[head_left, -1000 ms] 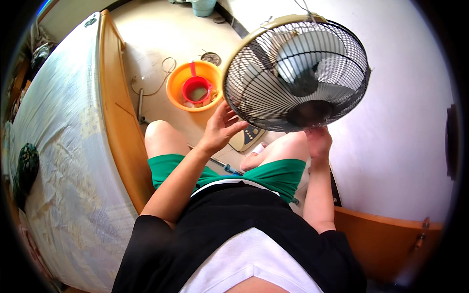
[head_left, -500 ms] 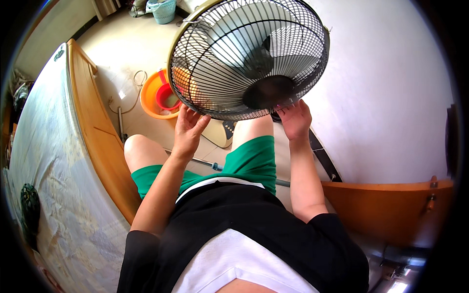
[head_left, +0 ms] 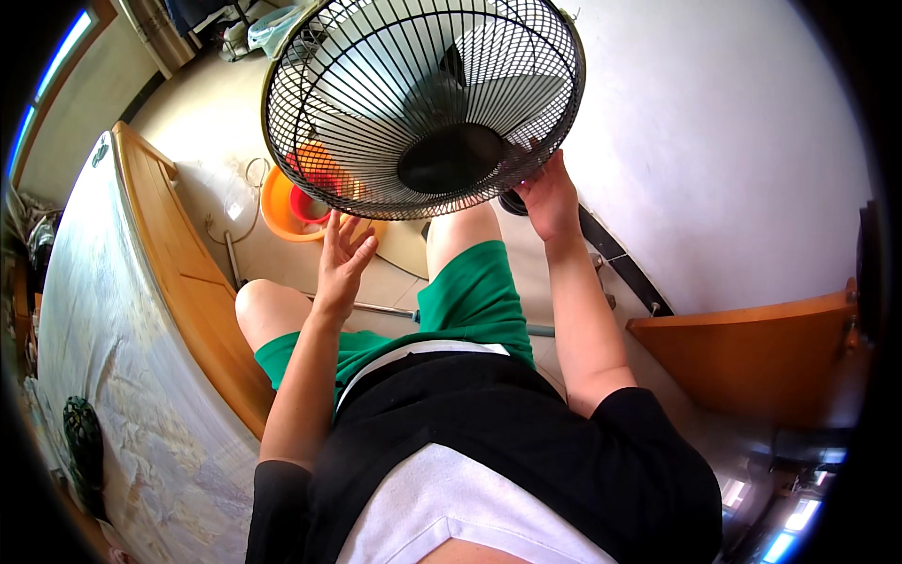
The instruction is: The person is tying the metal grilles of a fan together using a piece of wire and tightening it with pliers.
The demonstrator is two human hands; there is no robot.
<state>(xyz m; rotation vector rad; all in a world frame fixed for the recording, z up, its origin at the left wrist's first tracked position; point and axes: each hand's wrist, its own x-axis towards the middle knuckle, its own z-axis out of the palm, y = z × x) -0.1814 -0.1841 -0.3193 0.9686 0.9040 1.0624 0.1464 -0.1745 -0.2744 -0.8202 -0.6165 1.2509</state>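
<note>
A standing fan (head_left: 449, 160) with a round black wire grille and a dark hub fills the upper middle of the view. Pale see-through blades show behind the wires. Part of its beige base (head_left: 402, 246) is visible on the floor below the grille. At the grille's lower right rim, my right hand (head_left: 552, 202) has its fingers curled against the wires, the fingertips partly hidden. My left hand (head_left: 343, 268) is just under the lower left rim, fingers spread and thumb apart, with nothing in it.
An orange basin (head_left: 274, 202) with a red one (head_left: 303, 207) in it stands beyond my left hand. A bed with a wooden end board (head_left: 193, 254) is at left. The white wall (head_left: 714, 160) and a wooden panel (head_left: 752, 352) are at right. A pole (head_left: 381, 309) lies across the floor.
The fan's head appears further left and higher in view, as the whole view has shifted. My left hand's fingers have come away from the rim; my right hand stays at it.
</note>
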